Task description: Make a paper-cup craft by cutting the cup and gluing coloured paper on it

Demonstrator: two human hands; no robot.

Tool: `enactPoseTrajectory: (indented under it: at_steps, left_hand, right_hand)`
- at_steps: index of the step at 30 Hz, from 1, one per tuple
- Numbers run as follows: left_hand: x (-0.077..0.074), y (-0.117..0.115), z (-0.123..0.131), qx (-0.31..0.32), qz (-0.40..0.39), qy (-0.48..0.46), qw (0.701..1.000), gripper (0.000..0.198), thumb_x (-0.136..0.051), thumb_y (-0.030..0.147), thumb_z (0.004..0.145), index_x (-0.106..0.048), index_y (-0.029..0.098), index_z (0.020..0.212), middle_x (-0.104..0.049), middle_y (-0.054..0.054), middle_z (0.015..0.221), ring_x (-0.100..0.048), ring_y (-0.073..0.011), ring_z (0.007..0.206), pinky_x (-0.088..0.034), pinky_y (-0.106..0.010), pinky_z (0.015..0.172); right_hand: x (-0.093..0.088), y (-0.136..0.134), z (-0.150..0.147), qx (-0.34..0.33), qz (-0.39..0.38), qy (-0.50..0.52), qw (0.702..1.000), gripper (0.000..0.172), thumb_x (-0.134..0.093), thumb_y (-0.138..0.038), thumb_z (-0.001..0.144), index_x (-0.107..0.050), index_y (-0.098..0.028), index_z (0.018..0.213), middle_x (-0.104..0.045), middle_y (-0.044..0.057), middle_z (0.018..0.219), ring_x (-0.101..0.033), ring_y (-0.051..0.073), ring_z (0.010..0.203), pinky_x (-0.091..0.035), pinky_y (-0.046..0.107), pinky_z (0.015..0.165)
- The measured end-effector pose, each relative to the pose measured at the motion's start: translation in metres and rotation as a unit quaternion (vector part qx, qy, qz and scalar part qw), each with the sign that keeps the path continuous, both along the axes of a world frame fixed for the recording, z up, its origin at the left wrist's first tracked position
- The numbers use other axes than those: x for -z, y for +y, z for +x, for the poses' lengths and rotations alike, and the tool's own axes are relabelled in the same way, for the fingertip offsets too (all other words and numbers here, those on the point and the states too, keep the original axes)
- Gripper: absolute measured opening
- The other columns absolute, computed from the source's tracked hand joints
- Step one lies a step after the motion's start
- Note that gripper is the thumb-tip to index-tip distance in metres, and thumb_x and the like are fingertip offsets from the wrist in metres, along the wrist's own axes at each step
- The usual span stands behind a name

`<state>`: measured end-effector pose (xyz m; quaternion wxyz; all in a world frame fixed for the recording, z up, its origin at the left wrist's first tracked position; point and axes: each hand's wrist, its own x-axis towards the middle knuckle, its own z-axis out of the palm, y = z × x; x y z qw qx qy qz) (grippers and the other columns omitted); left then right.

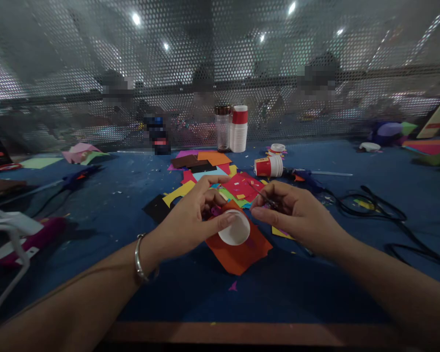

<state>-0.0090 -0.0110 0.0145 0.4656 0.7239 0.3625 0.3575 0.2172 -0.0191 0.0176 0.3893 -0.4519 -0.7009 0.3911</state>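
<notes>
Left hand [190,220] has its grip closed round a small white cup [236,230], thumb and fingers pinching the sides with its round end facing up, right over an orange sheet [238,259] on the blue tabletop [205,288]. Right hand [297,215] has its grip pinched on a thin dark tool [266,198] (too blurry to say what), just beside the cup. Further out there's a pile of paper scraps [212,171], a red cup on its side [268,166], a stack of cups [239,129] next to a clear jar [223,128], and a black cable [381,210] off right.
</notes>
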Motion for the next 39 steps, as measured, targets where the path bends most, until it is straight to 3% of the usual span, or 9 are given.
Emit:
enactPoseTrajectory:
  at_steps: [8, 13, 18, 27, 33, 39]
  left_hand:
    - [0.002, -0.003, 0.010, -0.025, 0.005, -0.070, 0.997, 0.061, -0.074, 0.031, 0.081, -0.041, 0.023, 0.131, -0.066, -0.002, 0.095, -0.064, -0.0154, 0.085, -0.047, -0.027, 0.076]
    - [0.004, -0.004, 0.012, -0.040, -0.102, -0.096, 0.989, 0.068, -0.081, 0.035, 0.073, -0.044, 0.022, 0.129, -0.067, -0.004, 0.098, -0.066, -0.0170, 0.086, -0.051, -0.030, 0.077]
    - [0.010, -0.003, 0.010, -0.015, -0.179, -0.076, 0.981, 0.055, -0.083, 0.034, 0.071, -0.059, 0.020, 0.118, -0.069, -0.007, 0.112, -0.065, -0.0195, 0.099, -0.050, -0.035, 0.090]
    - [0.011, 0.005, 0.005, -0.031, -0.127, -0.052, 0.990, 0.036, -0.083, 0.036, 0.070, -0.069, 0.019, 0.099, -0.070, -0.002, 0.095, -0.063, -0.0159, 0.085, -0.050, -0.029, 0.079]
    - [0.009, 0.010, 0.001, -0.038, -0.088, -0.031, 0.995, 0.031, -0.083, 0.035, 0.069, -0.068, 0.017, 0.091, -0.064, 0.001, 0.084, -0.058, -0.0131, 0.076, -0.048, -0.026, 0.070]
    - [0.008, 0.006, 0.002, -0.038, -0.085, -0.020, 0.995, 0.032, -0.083, 0.037, 0.068, -0.067, 0.017, 0.088, -0.065, 0.000, 0.083, -0.059, -0.0150, 0.075, -0.048, -0.027, 0.069]
  right_hand:
    - [0.004, 0.000, -0.004, -0.053, -0.046, 0.014, 0.997, 0.032, -0.079, -0.042, 0.072, -0.058, -0.021, 0.082, -0.057, -0.001, 0.075, -0.050, 0.013, 0.065, -0.039, 0.027, 0.057]
    - [0.003, -0.002, -0.004, -0.030, -0.047, 0.054, 0.997, 0.032, -0.079, -0.042, 0.072, -0.057, -0.021, 0.082, -0.058, 0.000, 0.078, -0.052, 0.013, 0.066, -0.042, 0.027, 0.058]
    - [0.002, -0.002, -0.001, 0.014, -0.004, 0.038, 0.999, 0.030, -0.078, -0.042, 0.073, -0.058, -0.020, 0.081, -0.053, -0.002, 0.077, -0.046, 0.011, 0.061, -0.038, 0.027, 0.055]
    - [0.004, -0.002, 0.004, 0.018, -0.014, 0.037, 0.999, 0.038, -0.073, -0.055, 0.076, -0.057, -0.021, 0.081, -0.056, 0.000, 0.077, -0.050, 0.014, 0.066, -0.041, 0.027, 0.057]
    - [0.005, -0.001, 0.009, 0.034, -0.047, 0.035, 0.998, 0.046, -0.058, -0.065, 0.084, -0.050, -0.021, 0.072, -0.036, -0.007, 0.059, -0.029, 0.009, 0.050, -0.026, 0.023, 0.044]
    - [0.004, -0.001, 0.008, 0.015, -0.033, 0.006, 0.999, 0.046, -0.059, -0.064, 0.084, -0.055, -0.020, 0.071, -0.038, -0.005, 0.061, -0.030, 0.008, 0.051, -0.025, 0.023, 0.045]
